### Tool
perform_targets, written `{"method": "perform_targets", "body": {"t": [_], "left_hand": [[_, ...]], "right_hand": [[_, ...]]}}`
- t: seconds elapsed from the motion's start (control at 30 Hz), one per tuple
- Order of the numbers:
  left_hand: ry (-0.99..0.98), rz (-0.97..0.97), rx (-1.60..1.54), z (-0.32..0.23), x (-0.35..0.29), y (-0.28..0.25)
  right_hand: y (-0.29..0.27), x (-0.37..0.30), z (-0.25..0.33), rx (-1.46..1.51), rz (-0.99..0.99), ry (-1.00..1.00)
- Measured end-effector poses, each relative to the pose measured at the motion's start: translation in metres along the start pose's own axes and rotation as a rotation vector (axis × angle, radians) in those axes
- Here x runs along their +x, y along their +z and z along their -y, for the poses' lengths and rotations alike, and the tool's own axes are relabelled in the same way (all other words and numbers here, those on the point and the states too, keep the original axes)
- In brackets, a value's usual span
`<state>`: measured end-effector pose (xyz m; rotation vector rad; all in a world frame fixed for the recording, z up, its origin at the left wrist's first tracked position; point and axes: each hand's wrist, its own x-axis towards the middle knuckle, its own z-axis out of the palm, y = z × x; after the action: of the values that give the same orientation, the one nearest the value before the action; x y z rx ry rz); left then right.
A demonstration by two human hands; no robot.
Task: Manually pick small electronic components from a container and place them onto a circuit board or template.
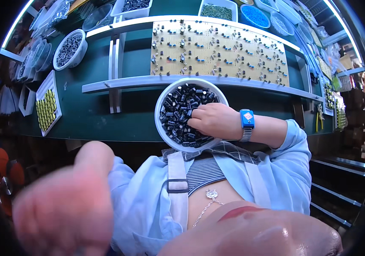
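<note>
My right hand, with a blue wrist strap at its wrist, reaches into a round white tub of black cylindrical capacitors. Its fingers are curled down among them, and the fingertips are hidden, so what they grip does not show. The tub sits at the table's near edge, close against my body. Raised near the camera at the lower left, my left hand is badly smeared by motion. Its fingers cannot be made out, nor whether anything is in them.
Beyond the tub, a metal rail frame holds a tan circuit board panel studded with small components. A tray of yellow-green parts and a tub of metallic parts stand left. Blue parts fill a bowl behind; pliers lie right.
</note>
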<state>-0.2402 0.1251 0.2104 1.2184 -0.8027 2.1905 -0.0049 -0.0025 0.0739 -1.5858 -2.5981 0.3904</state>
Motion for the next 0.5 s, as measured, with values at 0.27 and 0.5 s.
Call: {"method": "perform_targets", "body": {"t": [0.27, 0.5], "left_hand": [[-1.063, 0.577, 0.331, 0.001, -0.121, -0.054], [-1.478, 1.0, 0.193, 0.004, -0.15, -0.041]], "right_hand": [[-0.003, 0.001, 0.0, 0.197, -0.008, -0.007], [-0.017, -0.006, -0.007, 0.577, -0.509, 0.179]]}}
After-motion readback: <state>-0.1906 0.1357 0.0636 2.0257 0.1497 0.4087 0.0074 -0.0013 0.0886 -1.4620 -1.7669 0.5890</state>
